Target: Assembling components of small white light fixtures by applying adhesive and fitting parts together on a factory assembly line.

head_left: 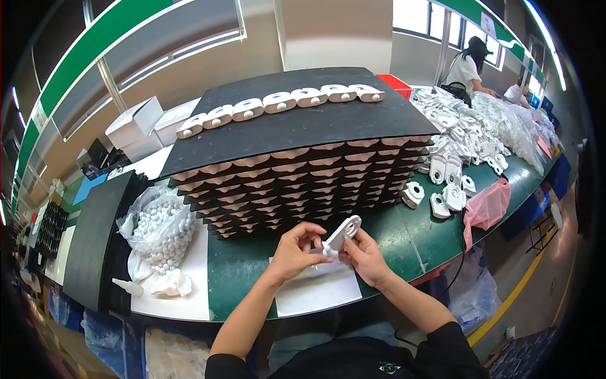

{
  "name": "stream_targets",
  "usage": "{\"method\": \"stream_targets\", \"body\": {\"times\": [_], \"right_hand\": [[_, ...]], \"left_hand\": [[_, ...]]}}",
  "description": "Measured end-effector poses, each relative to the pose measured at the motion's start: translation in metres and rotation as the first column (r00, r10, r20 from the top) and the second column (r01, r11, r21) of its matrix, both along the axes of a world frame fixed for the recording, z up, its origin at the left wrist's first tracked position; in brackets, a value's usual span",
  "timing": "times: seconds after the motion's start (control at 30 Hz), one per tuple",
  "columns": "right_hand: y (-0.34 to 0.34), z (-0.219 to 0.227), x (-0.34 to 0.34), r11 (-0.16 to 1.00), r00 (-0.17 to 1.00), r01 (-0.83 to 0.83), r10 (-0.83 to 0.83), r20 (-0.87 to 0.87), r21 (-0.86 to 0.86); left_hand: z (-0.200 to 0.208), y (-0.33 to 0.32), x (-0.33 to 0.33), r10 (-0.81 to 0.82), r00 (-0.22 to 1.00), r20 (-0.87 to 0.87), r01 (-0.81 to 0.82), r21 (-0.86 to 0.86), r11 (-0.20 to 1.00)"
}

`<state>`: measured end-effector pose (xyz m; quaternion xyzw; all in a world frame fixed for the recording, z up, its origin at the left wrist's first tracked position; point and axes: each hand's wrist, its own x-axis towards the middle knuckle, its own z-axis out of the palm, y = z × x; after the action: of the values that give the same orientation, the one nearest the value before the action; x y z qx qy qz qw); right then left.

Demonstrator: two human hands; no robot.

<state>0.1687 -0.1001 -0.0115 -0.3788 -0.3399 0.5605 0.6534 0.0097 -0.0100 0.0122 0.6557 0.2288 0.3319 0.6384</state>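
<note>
Over the near edge of the table, my right hand point(368, 258) grips a white plastic housing point(343, 235) by its side, its ring-shaped hole tilted up. My left hand point(297, 251) is closed at the housing's lower end, thumb and fingers around a small white ball point(327, 251) that touches or nearly touches it. Fingers partly cover that contact. Below both hands lies a white sheet point(319, 292). Similar housings, each with a white ball at its front end, form a row point(278, 102) on the top black board point(303, 129) of a tall stack.
Left of the stack sits a clear bag of white balls point(165, 224), with a nozzle bottle point(128, 287) and crumpled tissue point(172, 284) before it. Loose housings point(451, 126) pile up at right, near a pink bag point(487, 208). A co-worker point(467, 69) is farther back.
</note>
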Motion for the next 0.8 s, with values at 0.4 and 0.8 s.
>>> {"method": "stream_targets", "body": {"times": [0.4,0.8], "right_hand": [[-0.005,0.11,0.021,0.843,0.558,-0.179,-0.339,0.758,0.508],[0.144,0.225,0.189,0.558,-0.255,0.405,-0.692,0.676,0.724]], "left_hand": [[0.016,-0.004,-0.002,-0.072,0.993,0.096,0.076,-0.042,0.996],[-0.013,0.034,-0.02,0.273,0.945,0.178,-0.029,-0.787,0.616]]}}
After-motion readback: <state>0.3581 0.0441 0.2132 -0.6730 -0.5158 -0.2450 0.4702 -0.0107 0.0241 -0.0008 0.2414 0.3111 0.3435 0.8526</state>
